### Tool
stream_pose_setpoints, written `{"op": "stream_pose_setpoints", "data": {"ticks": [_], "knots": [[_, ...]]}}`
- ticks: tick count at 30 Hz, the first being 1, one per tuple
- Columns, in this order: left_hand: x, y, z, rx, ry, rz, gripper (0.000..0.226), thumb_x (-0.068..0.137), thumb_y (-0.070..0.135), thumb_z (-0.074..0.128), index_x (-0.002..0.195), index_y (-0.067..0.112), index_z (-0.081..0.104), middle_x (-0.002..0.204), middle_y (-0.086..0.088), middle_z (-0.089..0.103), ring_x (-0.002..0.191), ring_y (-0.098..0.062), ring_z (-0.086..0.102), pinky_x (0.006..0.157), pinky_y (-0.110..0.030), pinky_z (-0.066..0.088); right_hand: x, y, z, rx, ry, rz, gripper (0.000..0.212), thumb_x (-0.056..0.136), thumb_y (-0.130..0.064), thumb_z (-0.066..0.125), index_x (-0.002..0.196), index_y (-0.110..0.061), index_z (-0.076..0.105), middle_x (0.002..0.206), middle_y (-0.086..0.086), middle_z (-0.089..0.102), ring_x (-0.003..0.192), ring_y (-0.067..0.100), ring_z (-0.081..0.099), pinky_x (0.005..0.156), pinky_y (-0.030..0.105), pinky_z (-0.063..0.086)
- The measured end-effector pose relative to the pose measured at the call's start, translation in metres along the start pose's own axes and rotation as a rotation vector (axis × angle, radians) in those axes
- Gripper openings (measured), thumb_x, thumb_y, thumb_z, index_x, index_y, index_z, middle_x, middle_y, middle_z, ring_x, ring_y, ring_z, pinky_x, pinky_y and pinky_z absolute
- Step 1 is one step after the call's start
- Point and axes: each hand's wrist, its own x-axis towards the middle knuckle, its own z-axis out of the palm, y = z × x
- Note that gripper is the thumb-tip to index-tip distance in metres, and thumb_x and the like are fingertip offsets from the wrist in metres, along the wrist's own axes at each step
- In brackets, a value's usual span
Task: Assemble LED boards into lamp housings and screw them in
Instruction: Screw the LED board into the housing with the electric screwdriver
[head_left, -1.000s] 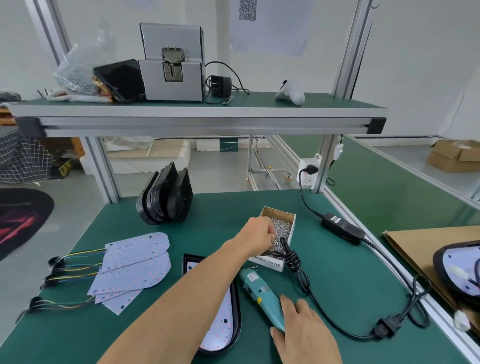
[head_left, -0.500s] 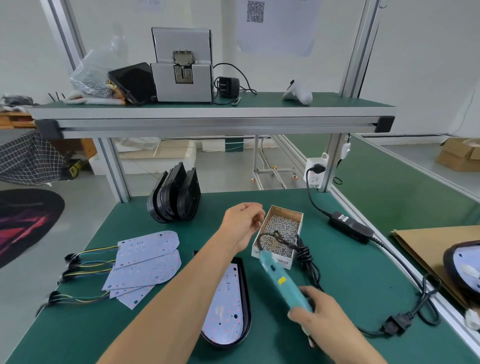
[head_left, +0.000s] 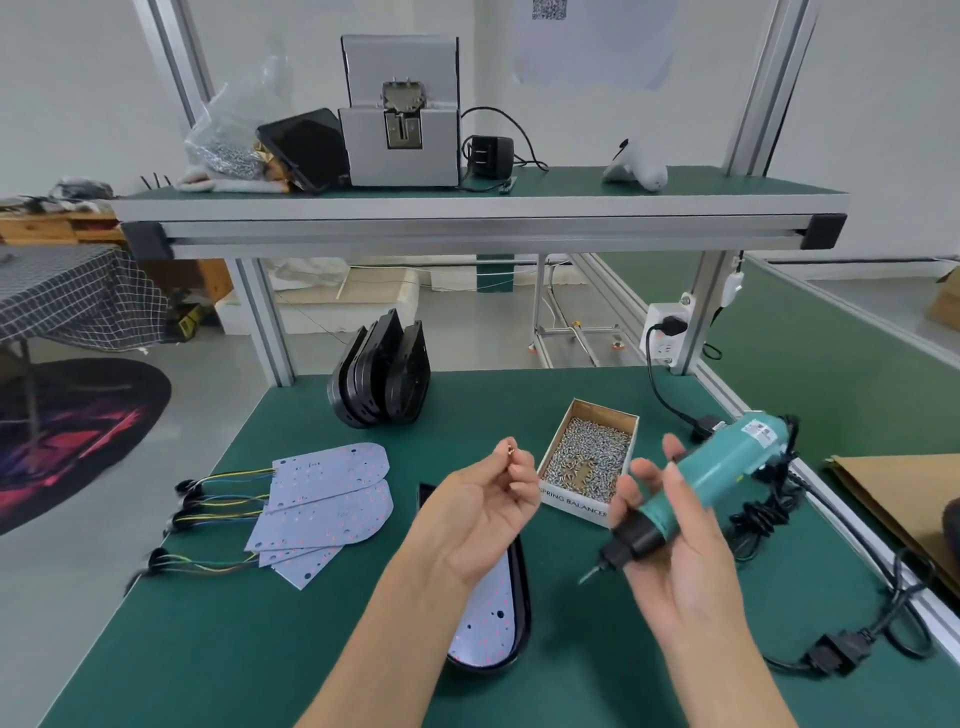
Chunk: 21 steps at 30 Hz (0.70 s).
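My left hand (head_left: 480, 512) is raised palm-up above the bench and pinches a small screw (head_left: 511, 448) at its fingertips. My right hand (head_left: 675, 561) grips a teal electric screwdriver (head_left: 711, 480), held in the air with its bit pointing down-left toward the left hand. Below my hands lies a black lamp housing (head_left: 511, 629) with a white LED board (head_left: 483, 623) seated in it, partly hidden by my left forearm. A cardboard box of screws (head_left: 589, 457) stands just beyond my hands.
Several loose LED boards (head_left: 324, 506) with coloured wires lie at the left. Empty black housings (head_left: 379, 376) stand stacked at the back. The screwdriver's black cable (head_left: 852, 629) loops along the right edge. A shelf (head_left: 467, 213) with a grey machine hangs overhead.
My left hand left the screw box and turned palm-up with a screw. My right hand lifted the screwdriver off the bench and swung it up to the right.
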Motion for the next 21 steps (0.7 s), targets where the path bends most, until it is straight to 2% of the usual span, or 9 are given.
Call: {"op": "stream_pose_setpoints", "data": {"ticks": [3, 5, 7, 12, 16, 21], "knots": [[-0.015, -0.003, -0.006, -0.058, 0.01, -0.006, 0.008, 0.093, 0.009, 0.061, 0.086, 0.005, 0.061, 0.081, -0.005, 0.053, 0.062, -0.011, 0.048, 0.05, -0.021, 0.046, 0.016, -0.005, 0.005, 0.055, -0.033, -0.021, 0.032, 0.095, -0.027, 0.066, 0.127, -0.027, 0.063, 0.079, -0.002, 0.058, 0.062, 0.011, 0.053, 0.064, 0.024, 0.051], [-0.023, -0.006, -0.009, -0.082, 0.025, -0.005, 0.01, 0.091, 0.01, 0.063, 0.084, 0.004, 0.062, 0.081, -0.005, 0.053, 0.062, -0.011, 0.047, 0.05, -0.021, 0.046, 0.023, -0.006, 0.008, 0.072, -0.065, -0.005, 0.024, 0.1, -0.036, 0.061, 0.121, -0.025, 0.064, 0.073, -0.004, 0.051, 0.056, 0.01, 0.045, 0.06, 0.023, 0.045], [-0.029, -0.009, -0.011, -0.105, 0.031, -0.011, 0.011, 0.09, 0.008, 0.065, 0.081, 0.002, 0.064, 0.082, -0.007, 0.054, 0.062, -0.012, 0.048, 0.049, -0.021, 0.046, 0.028, -0.004, 0.014, 0.101, -0.101, 0.017, 0.031, 0.101, -0.048, 0.055, 0.117, -0.023, 0.066, 0.069, -0.004, 0.047, 0.052, 0.011, 0.04, 0.057, 0.025, 0.043], [-0.04, -0.018, -0.013, -0.13, 0.079, 0.008, 0.01, 0.088, 0.006, 0.067, 0.081, 0.0, 0.066, 0.083, -0.011, 0.057, 0.061, -0.016, 0.052, 0.046, -0.021, 0.045, 0.034, 0.0, 0.027, 0.198, -0.161, 0.078, 0.036, 0.101, -0.051, 0.051, 0.116, -0.021, 0.065, 0.065, -0.007, 0.044, 0.048, 0.008, 0.038, 0.054, 0.024, 0.041], [-0.048, -0.025, -0.019, 0.064, 0.153, 0.077, 0.012, 0.088, 0.013, 0.07, 0.087, 0.004, 0.063, 0.081, -0.01, 0.058, 0.06, -0.014, 0.05, 0.046, -0.02, 0.041, 0.034, -0.001, 0.033, 0.263, -0.192, 0.098, 0.037, 0.102, -0.052, 0.049, 0.113, -0.022, 0.066, 0.064, -0.009, 0.044, 0.047, 0.006, 0.038, 0.054, 0.023, 0.041], [-0.061, -0.03, -0.025, 0.18, 0.212, 0.142, 0.015, 0.086, 0.019, 0.071, 0.08, 0.006, 0.067, 0.08, -0.009, 0.057, 0.061, -0.015, 0.048, 0.047, -0.021, 0.04, 0.031, 0.004, 0.048, 0.336, -0.219, 0.075, 0.039, 0.102, -0.052, 0.045, 0.111, -0.021, 0.066, 0.062, -0.008, 0.045, 0.047, 0.007, 0.039, 0.055, 0.024, 0.041]]}}
